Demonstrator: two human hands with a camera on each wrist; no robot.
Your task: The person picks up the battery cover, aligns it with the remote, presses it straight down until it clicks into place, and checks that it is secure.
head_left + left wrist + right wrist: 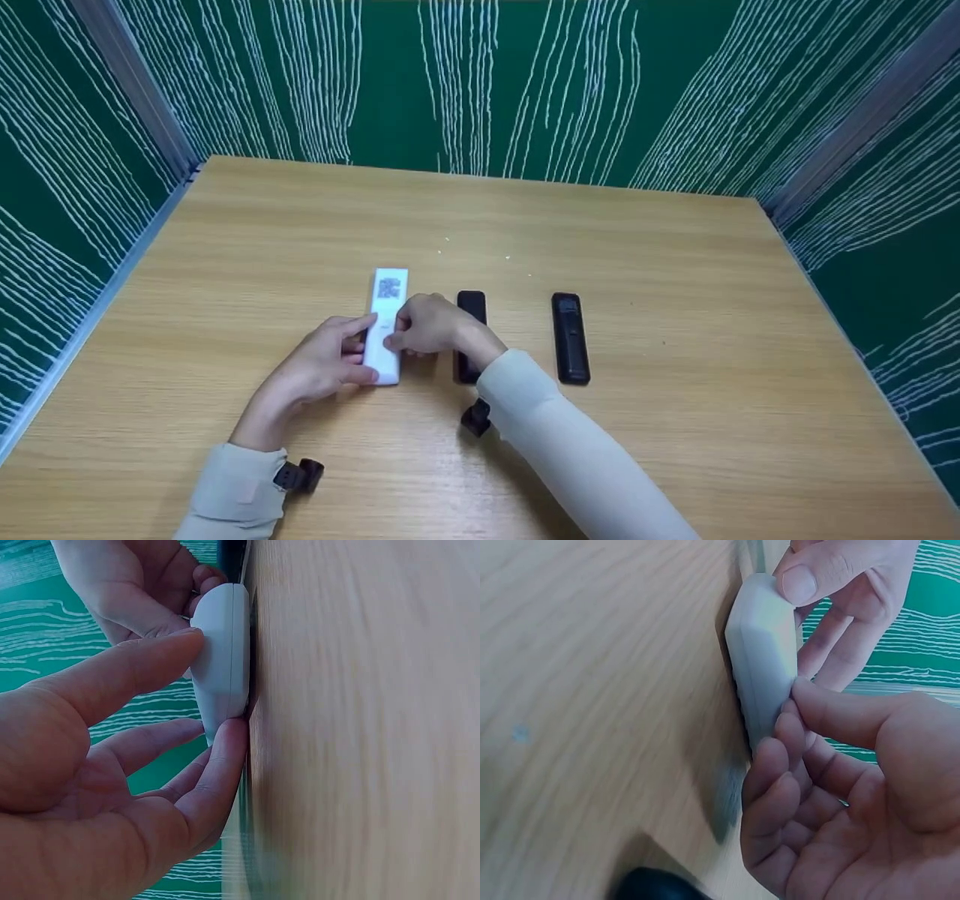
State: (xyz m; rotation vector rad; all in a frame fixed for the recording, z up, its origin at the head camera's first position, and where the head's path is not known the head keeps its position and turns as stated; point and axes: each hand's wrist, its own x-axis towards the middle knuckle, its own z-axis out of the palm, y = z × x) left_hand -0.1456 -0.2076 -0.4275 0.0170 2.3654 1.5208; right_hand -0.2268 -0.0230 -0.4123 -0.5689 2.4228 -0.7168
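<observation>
A white remote control lies lengthwise on the table with a printed square code on its upper face. Small bumps show along its underside, against the wood, in the right wrist view. My left hand holds it from the left, thumb at the near end and fingers along the side. From the right, my right hand pinches its edge between thumb and curled fingers. In the left wrist view the remote's near end sits between my left thumb and fingers. Partly hidden under my right wrist lies a black remote control.
A second black remote control lies further right, slightly tilted. Tiny pale flecks dot the wooden table beyond the remotes. Green panels with white streaks stand behind and at both sides.
</observation>
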